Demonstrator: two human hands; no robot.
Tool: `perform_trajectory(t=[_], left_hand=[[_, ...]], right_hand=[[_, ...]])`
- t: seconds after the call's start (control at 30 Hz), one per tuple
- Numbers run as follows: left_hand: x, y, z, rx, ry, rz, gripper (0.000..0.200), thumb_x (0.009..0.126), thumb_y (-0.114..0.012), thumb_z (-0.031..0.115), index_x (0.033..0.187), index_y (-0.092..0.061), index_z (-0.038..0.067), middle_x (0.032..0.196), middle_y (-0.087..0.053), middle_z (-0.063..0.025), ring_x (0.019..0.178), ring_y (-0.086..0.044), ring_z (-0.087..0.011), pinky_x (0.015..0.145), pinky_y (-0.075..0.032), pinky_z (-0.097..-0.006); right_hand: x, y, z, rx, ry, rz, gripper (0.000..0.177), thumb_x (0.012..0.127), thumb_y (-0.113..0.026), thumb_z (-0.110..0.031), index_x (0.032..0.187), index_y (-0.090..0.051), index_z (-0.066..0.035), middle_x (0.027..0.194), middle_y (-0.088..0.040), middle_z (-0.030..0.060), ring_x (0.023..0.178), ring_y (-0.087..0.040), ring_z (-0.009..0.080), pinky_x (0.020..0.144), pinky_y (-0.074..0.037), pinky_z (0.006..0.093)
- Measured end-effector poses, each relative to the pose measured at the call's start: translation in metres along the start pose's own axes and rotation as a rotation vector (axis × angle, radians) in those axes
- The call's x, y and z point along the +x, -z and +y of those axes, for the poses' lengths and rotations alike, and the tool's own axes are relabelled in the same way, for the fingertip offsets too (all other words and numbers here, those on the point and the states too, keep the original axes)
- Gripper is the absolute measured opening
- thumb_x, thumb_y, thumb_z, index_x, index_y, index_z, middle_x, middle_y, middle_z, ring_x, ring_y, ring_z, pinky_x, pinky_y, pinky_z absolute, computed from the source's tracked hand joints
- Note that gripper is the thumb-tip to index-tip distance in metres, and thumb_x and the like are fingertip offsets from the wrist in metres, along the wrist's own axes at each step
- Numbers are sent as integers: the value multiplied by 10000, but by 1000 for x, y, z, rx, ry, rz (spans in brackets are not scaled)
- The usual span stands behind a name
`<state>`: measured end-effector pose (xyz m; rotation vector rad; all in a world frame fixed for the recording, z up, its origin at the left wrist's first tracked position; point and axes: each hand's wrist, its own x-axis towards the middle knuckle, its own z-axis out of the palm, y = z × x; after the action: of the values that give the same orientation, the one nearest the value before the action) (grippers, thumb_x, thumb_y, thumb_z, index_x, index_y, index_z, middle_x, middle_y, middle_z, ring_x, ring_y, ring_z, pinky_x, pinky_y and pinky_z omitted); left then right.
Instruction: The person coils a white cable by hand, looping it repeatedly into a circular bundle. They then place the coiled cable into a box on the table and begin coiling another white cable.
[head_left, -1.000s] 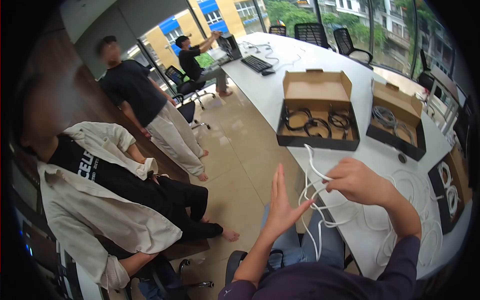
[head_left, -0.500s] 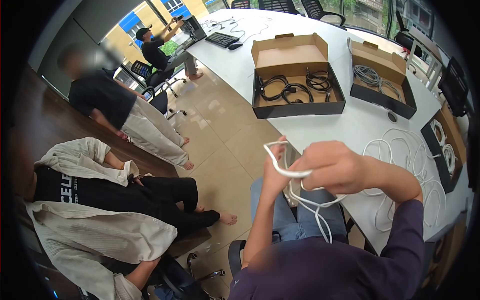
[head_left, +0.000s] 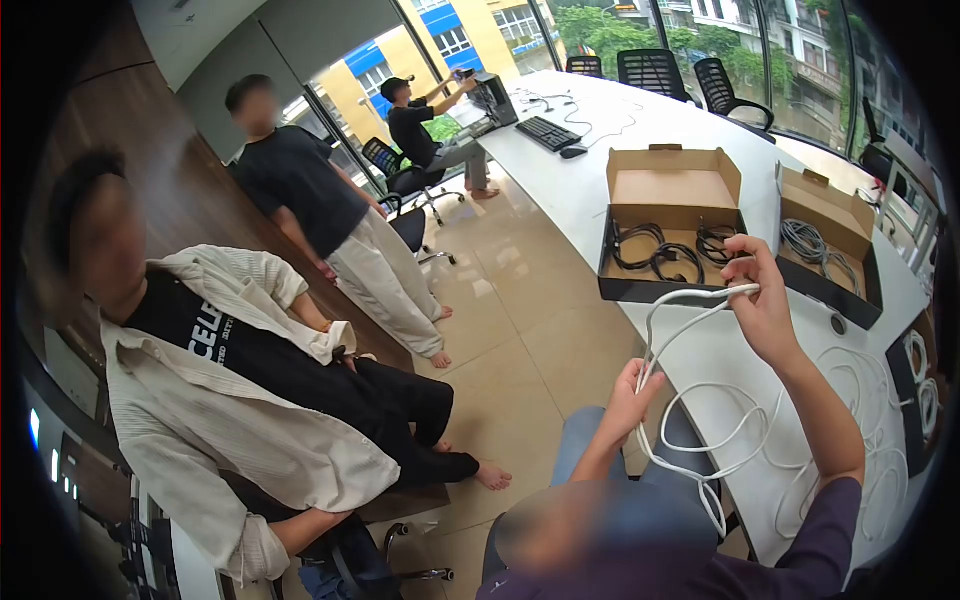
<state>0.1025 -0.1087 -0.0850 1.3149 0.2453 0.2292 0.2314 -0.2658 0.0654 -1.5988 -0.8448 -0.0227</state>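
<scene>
A white cable (head_left: 690, 388) hangs in loose loops between my two hands, above my lap and the table's edge. My left hand (head_left: 628, 402) is closed around its strands, with the thumb up. Raised higher, my right hand (head_left: 764, 308) pinches the cable at the top of a loop, in front of the box of black cables (head_left: 655, 290). More of the white cable (head_left: 845, 385) lies in wide tangled turns on the table beside my right forearm.
A box of grey cables (head_left: 868, 300) and a box of white coils (head_left: 898, 392) stand along the white table (head_left: 560, 200). Farther back are a keyboard (head_left: 548, 134), a mouse (head_left: 573, 152) and a computer tower (head_left: 494, 100). One person sits close on my left; two others are beyond.
My right hand has risen and moved away from my left, drawing the white cable into a larger loop. My left hand has lowered. The view has swung left.
</scene>
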Motion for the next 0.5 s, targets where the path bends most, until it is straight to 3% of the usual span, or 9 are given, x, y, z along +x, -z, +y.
perform_trajectory(t=[0.1, 0.13, 0.23, 0.27, 0.4, 0.5], left_hand=[[0, 6, 3, -327, -5, 43, 184, 962, -562, 270, 922, -449, 130, 582, -385, 72, 383, -310, -17, 370, -258, -188], [-1, 4, 7, -356, -34, 63, 203, 979, -528, 284, 875, -432, 139, 564, -368, 70, 363, -288, -23, 365, -238, -190], [0, 1, 12, -478, -81, 91, 194, 990, -503, 268, 863, -429, 141, 559, -343, 68, 358, -278, -29, 367, -236, -196], [4, 0, 14, -513, -109, 117, 194, 994, -491, 265, 858, -427, 142, 557, -336, 65, 355, -274, -33, 366, -231, -201], [9, 1, 20, -587, -185, 194, 203, 1007, -456, 251, 838, -414, 146, 545, -307, 56, 348, -262, -47, 363, -213, -224], [13, -1, 25, -607, -236, 225, 223, 1011, -443, 252, 818, -402, 147, 537, -289, 53, 345, -260, -53, 362, -204, -234]], right_hand=[[-4, -11, 15, 109, 15, 121, 717, 779, -576, 60, 1396, -255, -112, 1311, -357, 122, 1051, -496, 168, 869, -457, 304], [-6, -8, 23, 70, -41, 96, 850, 786, -614, 46, 1453, -123, -143, 1392, -256, 163, 1142, -469, 209, 915, -452, 324], [-19, -9, 35, 176, -297, 101, 900, 795, -678, -63, 1467, -82, -129, 1422, -229, 191, 1213, -435, 243, 975, -421, 359], [-24, -6, 32, 172, -435, 10, 1008, 799, -722, -212, 1485, 8, -92, 1467, -175, 226, 1275, -389, 283, 1043, -353, 407], [-54, -11, 36, 251, -754, -175, 1140, 808, -724, -346, 1467, 145, -14, 1521, -78, 255, 1316, -357, 330, 1109, -243, 420], [-76, -15, 36, 191, -761, -356, 1181, 811, -719, -406, 1446, 185, 12, 1492, -189, 273, 1273, -425, 314, 1079, -310, 410]])
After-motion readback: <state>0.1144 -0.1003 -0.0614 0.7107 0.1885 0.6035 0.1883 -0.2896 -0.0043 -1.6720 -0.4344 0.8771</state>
